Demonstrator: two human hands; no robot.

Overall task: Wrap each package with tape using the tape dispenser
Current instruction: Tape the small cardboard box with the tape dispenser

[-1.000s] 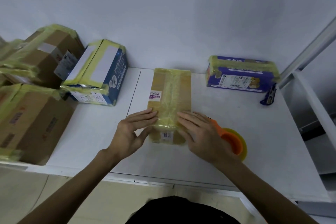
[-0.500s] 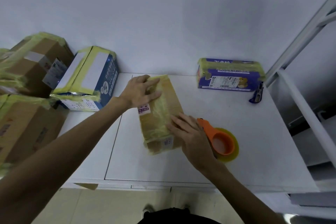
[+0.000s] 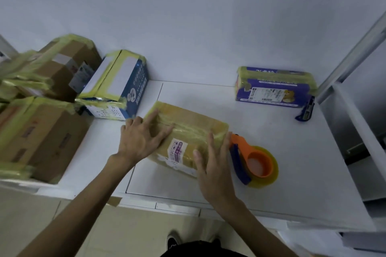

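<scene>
A brown cardboard package [image 3: 192, 129] wrapped in yellowish tape lies at an angle in the middle of the white table [image 3: 292, 152]. My left hand [image 3: 142, 137] lies flat on its left end with fingers spread. My right hand [image 3: 213, 165] presses with straight fingers against its near right end. Just right of that hand, the orange and blue tape dispenser [image 3: 253, 160] with its yellow roll rests on the table, and neither hand holds it.
A purple taped package [image 3: 273, 87] and a blue utility knife [image 3: 306, 109] sit at the back right. A blue and white taped box [image 3: 117, 87] and several brown taped boxes [image 3: 39, 131] crowd the left side. A white metal frame [image 3: 353, 110] borders the right.
The package has turned from lengthwise to lying crosswise. My left hand slid from its far end to its left end, and my right hand shifted onto its near right end.
</scene>
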